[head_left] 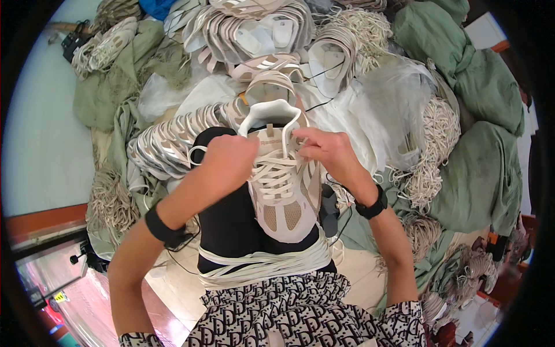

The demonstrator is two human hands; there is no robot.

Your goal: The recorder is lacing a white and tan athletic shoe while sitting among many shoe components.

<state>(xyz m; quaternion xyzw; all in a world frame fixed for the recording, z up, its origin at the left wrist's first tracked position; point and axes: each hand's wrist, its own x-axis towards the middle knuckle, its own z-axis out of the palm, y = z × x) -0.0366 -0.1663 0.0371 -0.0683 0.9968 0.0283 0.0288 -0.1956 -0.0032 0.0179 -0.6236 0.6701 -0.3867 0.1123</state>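
A beige and white sneaker rests on my lap, toe toward me, its padded collar facing away. A cream shoelace criss-crosses over its tongue. My left hand is closed at the left eyelet edge, and a loop of lace sticks out beyond it. Its fingertips are partly hidden and slightly blurred. At the upper right eyelets my right hand pinches the lace between thumb and fingers. A bundle of loose cream laces lies across my thighs.
Beyond the sneaker, a row of nested shoe uppers curves left, with a stack of uppers behind. Lace heaps and green cloth sacks lie to the right. Clear plastic bags sit between. A pale panel borders the left.
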